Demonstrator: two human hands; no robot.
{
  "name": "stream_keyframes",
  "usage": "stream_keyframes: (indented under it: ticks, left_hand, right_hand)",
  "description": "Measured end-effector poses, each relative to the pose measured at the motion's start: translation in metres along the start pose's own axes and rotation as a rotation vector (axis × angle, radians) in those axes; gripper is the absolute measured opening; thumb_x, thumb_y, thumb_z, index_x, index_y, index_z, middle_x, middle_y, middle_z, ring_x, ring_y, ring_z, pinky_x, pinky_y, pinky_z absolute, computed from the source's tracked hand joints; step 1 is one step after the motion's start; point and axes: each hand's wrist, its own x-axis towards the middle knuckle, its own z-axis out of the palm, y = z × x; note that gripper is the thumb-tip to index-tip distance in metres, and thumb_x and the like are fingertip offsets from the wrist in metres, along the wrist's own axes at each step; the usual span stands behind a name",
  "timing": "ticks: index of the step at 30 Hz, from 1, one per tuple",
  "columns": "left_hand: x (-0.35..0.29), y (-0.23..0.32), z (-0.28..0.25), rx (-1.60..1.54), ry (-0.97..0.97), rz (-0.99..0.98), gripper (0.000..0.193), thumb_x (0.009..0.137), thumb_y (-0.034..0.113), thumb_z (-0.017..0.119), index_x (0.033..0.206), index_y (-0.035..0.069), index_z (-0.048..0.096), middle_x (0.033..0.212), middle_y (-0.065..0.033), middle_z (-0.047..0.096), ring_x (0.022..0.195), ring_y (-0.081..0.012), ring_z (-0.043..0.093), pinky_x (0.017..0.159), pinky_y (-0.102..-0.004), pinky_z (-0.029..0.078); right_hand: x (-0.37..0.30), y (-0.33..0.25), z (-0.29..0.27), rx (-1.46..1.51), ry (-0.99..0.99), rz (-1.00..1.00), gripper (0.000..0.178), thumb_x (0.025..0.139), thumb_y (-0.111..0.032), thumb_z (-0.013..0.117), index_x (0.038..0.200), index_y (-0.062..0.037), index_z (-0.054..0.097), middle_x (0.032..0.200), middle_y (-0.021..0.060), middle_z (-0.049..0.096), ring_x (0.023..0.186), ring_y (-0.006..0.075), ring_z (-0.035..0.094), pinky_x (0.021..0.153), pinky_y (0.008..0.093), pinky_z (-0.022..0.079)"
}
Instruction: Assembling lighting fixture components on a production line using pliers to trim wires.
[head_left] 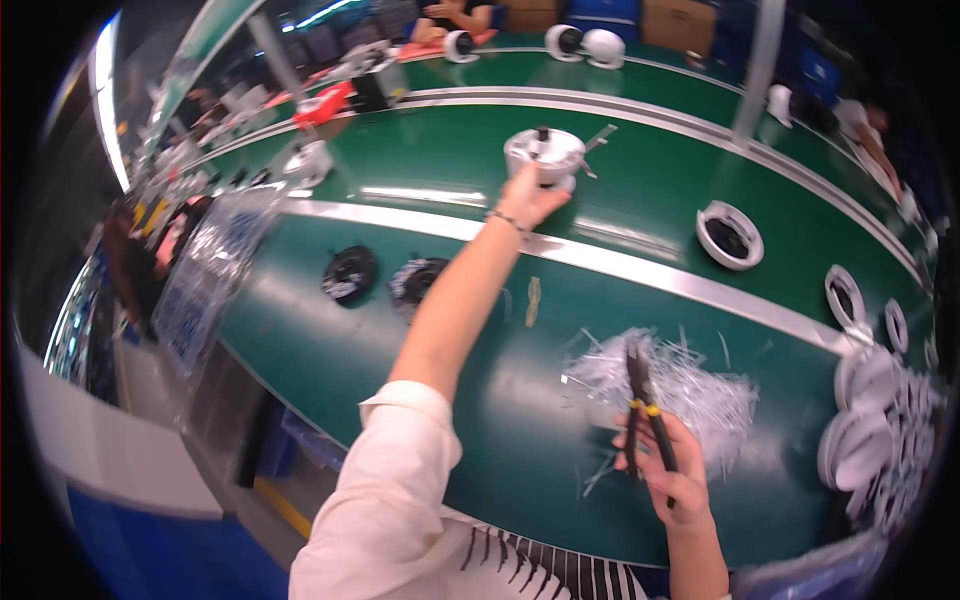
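Observation:
My left hand reaches far out over the green belt, its fingers closed at the near side of a white round housing. A black knob-like part stands on top of that housing, and thin pale strips stick out to its right. Some of my fingertips are hidden by the housing. My right hand is wrapped round a pair of pliers with black handles and yellow marks near the pivot. The pliers point away from me, above a heap of white plastic strips.
Two black round parts lie on the bench at left, the second partly behind my forearm. A white ring housing sits on the belt. White round parts are stacked at right. A metal rail divides bench and belt. Other people sit beyond.

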Motion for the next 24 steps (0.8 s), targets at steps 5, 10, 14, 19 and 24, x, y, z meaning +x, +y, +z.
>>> stream_keyframes:
  ticks: [5,10,14,19,24]
  left_hand:
    - [0.006,-0.022,0.035,-0.132,0.279,0.155,0.045,0.083,0.019,0.049,0.115,-0.009,0.033,0.108,-0.0251,0.046,0.084,-0.0347,0.058,0.066,-0.0408,0.055]
    - [0.017,-0.024,0.024,-0.188,0.137,0.193,0.042,0.079,0.0,0.04,0.118,-0.009,0.026,0.11,-0.0249,0.044,0.087,-0.0366,0.057,0.07,-0.0447,0.054]
    - [-0.047,-0.047,0.056,0.215,-0.058,0.219,0.064,0.073,-0.011,0.035,0.125,0.009,0.004,0.123,-0.0209,0.027,0.104,-0.0365,0.047,0.076,-0.0451,0.053]
    - [-0.148,-0.039,0.088,0.512,-0.188,0.07,0.068,0.076,-0.011,0.028,0.13,0.011,-0.007,0.127,-0.0189,0.023,0.11,-0.0347,0.043,0.079,-0.0426,0.052]
    - [-0.178,-0.061,0.104,0.506,-0.29,0.002,0.074,0.076,-0.011,0.029,0.131,0.014,-0.013,0.13,-0.018,0.023,0.112,-0.0327,0.042,0.082,-0.0424,0.051]
  right_hand:
    - [0.004,-0.001,-0.009,0.037,-0.027,0.039,0.065,0.065,-0.004,0.056,0.124,0.0054,0.032,0.119,0.0208,0.044,0.101,0.0223,0.049,0.083,0.0309,0.043]
    - [0.003,-0.004,-0.009,0.045,-0.052,-0.009,0.066,0.064,-0.006,0.053,0.125,0.0054,0.031,0.12,0.0203,0.044,0.103,0.0223,0.048,0.083,0.0308,0.043]
    - [-0.001,-0.009,-0.024,-0.811,0.346,-0.472,0.058,0.059,-0.004,0.057,0.116,0.0027,0.045,0.11,0.0142,0.05,0.096,0.0234,0.05,0.08,0.0328,0.042]
    - [0.01,-0.023,-0.023,-1.494,0.567,-0.749,0.053,0.051,-0.005,0.059,0.104,0.0025,0.052,0.102,0.0155,0.053,0.091,0.0312,0.049,0.08,0.0369,0.04]
    - [0.015,-0.016,-0.033,-1.494,0.615,-0.613,0.048,0.056,-0.008,0.062,0.102,0.0013,0.053,0.099,0.0134,0.054,0.092,0.0298,0.049,0.081,0.036,0.039]
